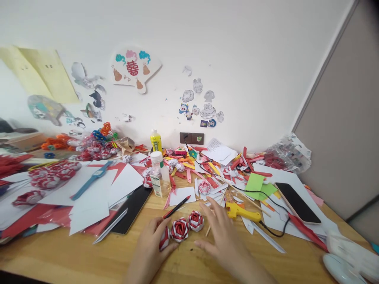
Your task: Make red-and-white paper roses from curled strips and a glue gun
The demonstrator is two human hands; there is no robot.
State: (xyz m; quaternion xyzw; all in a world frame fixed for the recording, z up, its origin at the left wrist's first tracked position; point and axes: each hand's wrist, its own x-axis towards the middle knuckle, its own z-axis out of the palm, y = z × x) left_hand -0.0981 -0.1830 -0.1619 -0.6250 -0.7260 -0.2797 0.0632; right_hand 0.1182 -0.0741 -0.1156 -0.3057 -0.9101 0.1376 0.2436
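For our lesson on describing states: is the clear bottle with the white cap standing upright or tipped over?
Upright: the clear bottle stands base down, its white cap uppermost.

On the table [103, 262] before you, two paper roses [179, 230] lie between your left hand [151, 238], around a third rose [164, 239], and your right hand [221, 232]. The glue gun [245, 214] lies to their right, the phone [297, 202] farther right; left, the watch [92, 180] rests on paper sheets [89, 219].
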